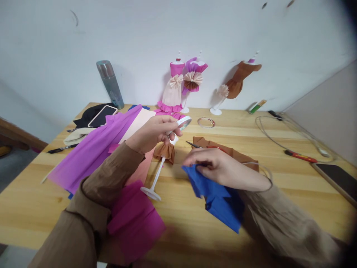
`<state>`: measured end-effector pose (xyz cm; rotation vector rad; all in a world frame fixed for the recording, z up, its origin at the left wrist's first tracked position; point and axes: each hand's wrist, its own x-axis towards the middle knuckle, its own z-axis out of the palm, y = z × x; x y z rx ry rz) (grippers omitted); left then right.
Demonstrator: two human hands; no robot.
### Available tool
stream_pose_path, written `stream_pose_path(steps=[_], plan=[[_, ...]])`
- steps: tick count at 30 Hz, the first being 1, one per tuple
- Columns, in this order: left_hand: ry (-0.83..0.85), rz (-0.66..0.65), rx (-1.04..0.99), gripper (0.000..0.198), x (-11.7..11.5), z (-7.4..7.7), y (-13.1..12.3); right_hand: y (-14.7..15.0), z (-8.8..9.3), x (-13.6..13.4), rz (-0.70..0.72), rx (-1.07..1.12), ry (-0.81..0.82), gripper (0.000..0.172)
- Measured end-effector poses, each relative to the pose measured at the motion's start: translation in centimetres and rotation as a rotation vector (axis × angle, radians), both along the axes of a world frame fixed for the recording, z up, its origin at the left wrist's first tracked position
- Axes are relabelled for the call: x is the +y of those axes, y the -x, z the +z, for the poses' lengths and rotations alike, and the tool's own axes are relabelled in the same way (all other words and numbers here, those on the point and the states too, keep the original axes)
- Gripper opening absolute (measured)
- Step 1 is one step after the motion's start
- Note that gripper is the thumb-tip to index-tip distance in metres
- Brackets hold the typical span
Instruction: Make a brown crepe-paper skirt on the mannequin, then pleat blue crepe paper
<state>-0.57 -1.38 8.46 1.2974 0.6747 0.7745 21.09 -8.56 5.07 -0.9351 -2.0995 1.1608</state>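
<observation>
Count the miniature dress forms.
4: a pink-topped form, a purple-topped form and a brown-dressed form by the wall, plus a brown-skirted form below the left hand. More could be hidden.

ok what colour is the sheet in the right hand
Blue; the sheet in the right hand shows best in the head view.

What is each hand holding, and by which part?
Left hand: a tape roll, by its rim. Right hand: blue paper, pinched at its upper edge.
</observation>
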Motion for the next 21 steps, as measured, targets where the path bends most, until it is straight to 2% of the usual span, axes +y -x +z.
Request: stream_pose_path(steps=[1,3,5,9,11,14,17,21], plan=[[-0.008,0.01,-0.019,0.021,0.0,-0.1,-0.1,0.1,-0.5,0.2,-0.078,-0.06,-0.055,0.039],[-0.018,0.021,-0.061,0.028,0.1,-0.3,-0.2,0.4,-1.3,0.4,-0.119,-0.093,-0.063,0.044],[-0.001,0.025,-0.078,0.031,0.2,-0.4,-0.2,0.5,-1.5,0.3,-0.09,-0.048,-0.008,0.044],[0.045,0.033,-0.061,0.043,0.2,-0.2,-0.1,1.1,-0.5,-0.3,-0.03,0.159,0.184,0.034],[0.041,0.03,-0.063,0.048,0.2,0.0,0.0,1.7,-0.2,-0.4,-0.104,0.257,0.261,0.025],[0.042,0.032,-0.052,0.046,0.1,0.1,-0.1,2.9,-1.1,0.4,-0.287,0.416,0.388,0.014],[0.021,0.033,-0.047,0.036,0.0,0.0,-0.1,4.2,-2.8,1.8,-0.418,0.539,0.497,0.017],[-0.056,0.018,-0.018,0.032,-0.2,0.0,0.0,5.2,-4.5,3.0,-0.492,0.552,0.51,0.021]])
